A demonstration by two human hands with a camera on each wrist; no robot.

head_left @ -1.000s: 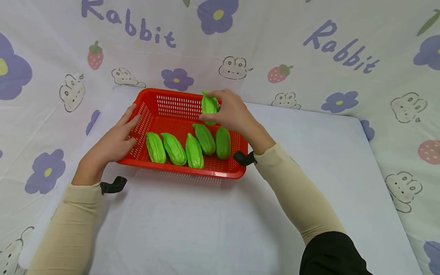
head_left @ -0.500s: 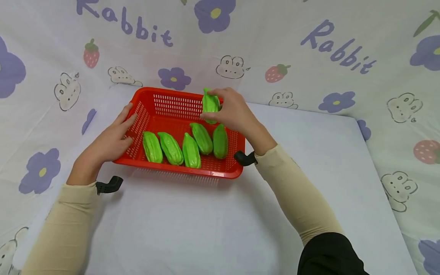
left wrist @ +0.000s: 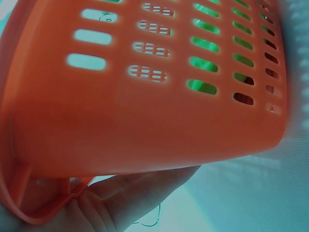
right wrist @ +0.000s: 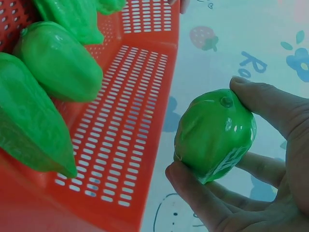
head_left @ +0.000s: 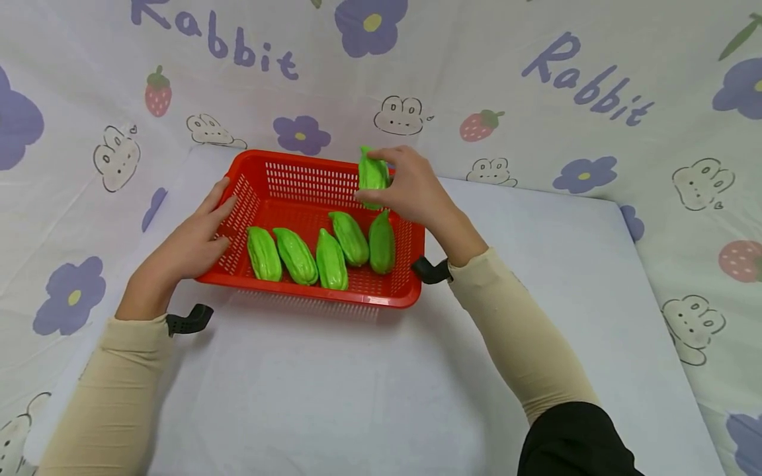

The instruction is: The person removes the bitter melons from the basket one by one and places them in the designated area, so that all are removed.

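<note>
In the head view my left hand [head_left: 181, 248] grips the left end of a red plastic basket [head_left: 309, 291], whose side walls are slotted. The left wrist view catches part of that hand [left wrist: 130, 200] against the outer wall, by the rim. Over the basket's back right corner, my right hand [head_left: 417, 188] holds a green ridged gourd [head_left: 372, 173] with a pointed stem end. Seen from the right wrist, the gourd [right wrist: 215, 135] is pinched between thumb and fingers, outside the basket wall. Several similar gourds [head_left: 296, 256] lie side by side along the basket's front half.
A white cloth [head_left: 309, 383] covers the table under the basket. Behind it hangs a white curtain [head_left: 333, 86] printed with rabbits, flowers and strawberries. Black wrist camera mounts [head_left: 431, 271] stick out from the sleeves, one close to the basket's right end.
My right hand has shifted slightly up and to the right with the gourd, toward the basket's back edge. My left hand keeps its place on the basket, and the other gourds lie as before.
</note>
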